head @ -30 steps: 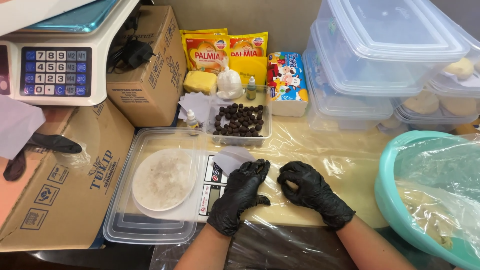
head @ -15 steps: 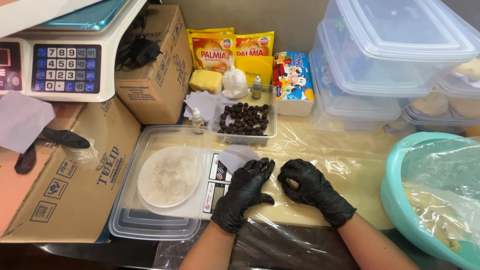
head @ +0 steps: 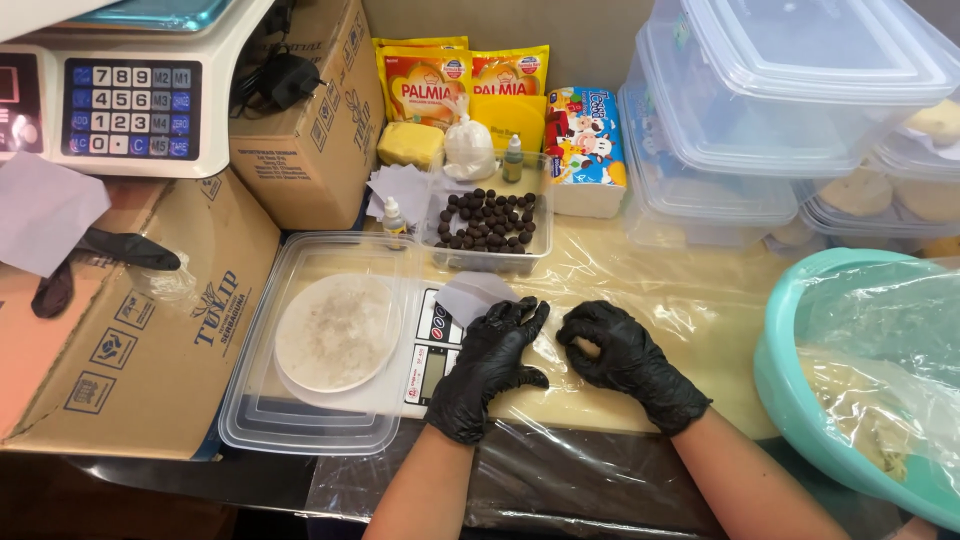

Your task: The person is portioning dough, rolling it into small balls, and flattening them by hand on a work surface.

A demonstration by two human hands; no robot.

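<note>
Hands: two, black-gloved; left hand (head: 490, 365) fingers apart, right hand (head: 625, 358) fingers clamped on one dough piece (head: 588, 348).

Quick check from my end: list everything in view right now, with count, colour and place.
dough piece: one, pale, in the right hand's fingers
small scale: one, white, left of the hands
round floured disc: one, white, on the scale
shallow lid: one, clear, under the scale
tray of dark balls: one, clear, behind the scale
dropper bottles: two, small, by the tray
yellow packets: two, at the back
stacked tubs: several, clear, back right
basin: one, teal, plastic-lined, right
cardboard boxes: two, brown, left
keypad scale: one, white, top left
left hand: black glove
right hand: black glove
</note>
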